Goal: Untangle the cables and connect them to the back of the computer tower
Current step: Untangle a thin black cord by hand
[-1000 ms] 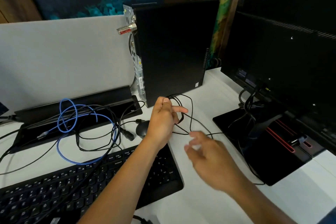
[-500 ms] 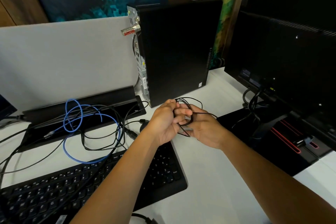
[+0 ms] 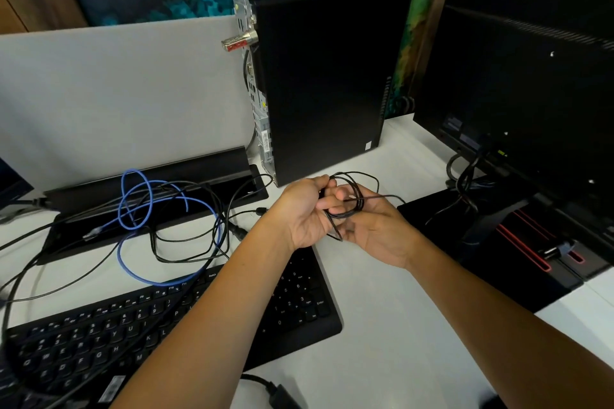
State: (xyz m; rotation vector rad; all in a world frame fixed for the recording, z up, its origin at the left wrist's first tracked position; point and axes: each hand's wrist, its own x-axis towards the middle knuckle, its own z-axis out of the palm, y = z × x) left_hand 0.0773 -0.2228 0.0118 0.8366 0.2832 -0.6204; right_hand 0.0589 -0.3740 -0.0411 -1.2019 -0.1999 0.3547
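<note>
Both hands, left hand (image 3: 304, 209) and right hand (image 3: 375, 229), grip the coiled black cable (image 3: 352, 201); the computer tower (image 3: 325, 76) stands just behind.

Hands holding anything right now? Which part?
Both. The left hand and right hand grip the coiled thin black cable at its bunched loops, not at a plug.

**What the view hides**

The left hand (image 3: 304, 209) covers part of the coiled black cable (image 3: 352, 196), so its plug cannot be found. The left arm hides the middle of the keyboard (image 3: 299, 305), whose left end runs off the frame. The tower (image 3: 325, 76) shows its rear panel only edge-on; the ports are too small to tell apart. The monitor (image 3: 518, 90) is cut off at the right edge.
</note>
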